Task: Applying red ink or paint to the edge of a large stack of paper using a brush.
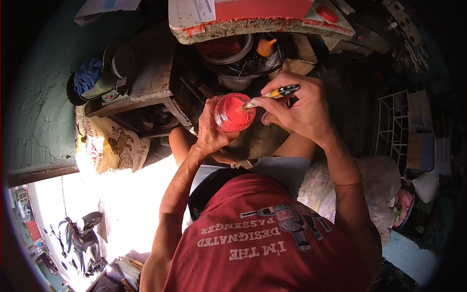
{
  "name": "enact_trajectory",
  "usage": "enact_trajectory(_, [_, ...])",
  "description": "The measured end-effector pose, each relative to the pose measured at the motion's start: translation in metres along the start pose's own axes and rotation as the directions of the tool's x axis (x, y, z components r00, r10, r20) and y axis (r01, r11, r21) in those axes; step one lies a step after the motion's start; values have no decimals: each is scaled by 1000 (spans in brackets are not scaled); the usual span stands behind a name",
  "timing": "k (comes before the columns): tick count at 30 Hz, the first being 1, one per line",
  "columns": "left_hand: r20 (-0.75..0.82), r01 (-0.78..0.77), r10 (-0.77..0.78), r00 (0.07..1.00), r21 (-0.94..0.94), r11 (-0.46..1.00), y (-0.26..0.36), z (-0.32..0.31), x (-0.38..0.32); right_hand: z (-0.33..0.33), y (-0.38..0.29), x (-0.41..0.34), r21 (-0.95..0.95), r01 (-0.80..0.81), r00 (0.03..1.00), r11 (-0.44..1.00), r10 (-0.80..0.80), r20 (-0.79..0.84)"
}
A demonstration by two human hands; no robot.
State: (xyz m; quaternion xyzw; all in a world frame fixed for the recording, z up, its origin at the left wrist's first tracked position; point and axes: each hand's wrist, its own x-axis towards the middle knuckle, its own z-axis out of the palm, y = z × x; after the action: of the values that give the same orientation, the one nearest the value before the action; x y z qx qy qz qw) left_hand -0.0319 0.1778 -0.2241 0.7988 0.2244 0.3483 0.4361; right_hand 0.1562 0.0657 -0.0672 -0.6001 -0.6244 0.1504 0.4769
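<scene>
My left hand (211, 137) is wrapped around a clear jar (221, 123), tilted so that its mouth faces me. Red liquid paint (232, 112) shows inside it. Pinched between the thumb and fingers of my right hand (304, 109) is a paintbrush (280, 92) with a black and yellow handle. Its bristle end points down-left into the jar's mouth; whether the tip touches the paint, I cannot tell. Below the right fingers shows the curved pinkish edge of a small object (265, 118), partly hidden, too little visible to name.
Ahead stands a worktable (233, 33) with a red-smeared edge, a red sheet (262, 8) and printed paper (204, 10) on top. Beneath it are a bucket (235, 83) and an orange funnel (266, 47). A wooden bench (153, 73) and a printed sack (113, 144) are left; a white wire rack (393, 124) is right.
</scene>
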Motion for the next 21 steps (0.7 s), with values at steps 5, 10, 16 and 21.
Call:
enact_trajectory(5, [51, -121, 118, 992, 63, 991, -8, 1, 7, 29, 11, 5, -280, 89, 991, 956, -55, 124])
enact_trajectory(10, [40, -101, 99, 994, 57, 993, -9, -4, 10, 6, 1, 13, -43, -194, 981, 980, 194, -1])
enact_trajectory(16, [-52, -31, 27, 998, -64, 997, -2, -17, 24, -11, 7, 22, 168, -199, 969, 966, 219, -111])
enact_trajectory(21, [-106, -63, 57, 993, -54, 997, 0, -26, 35, -11, 21, 18, 275, 111, 994, 955, -100, -55])
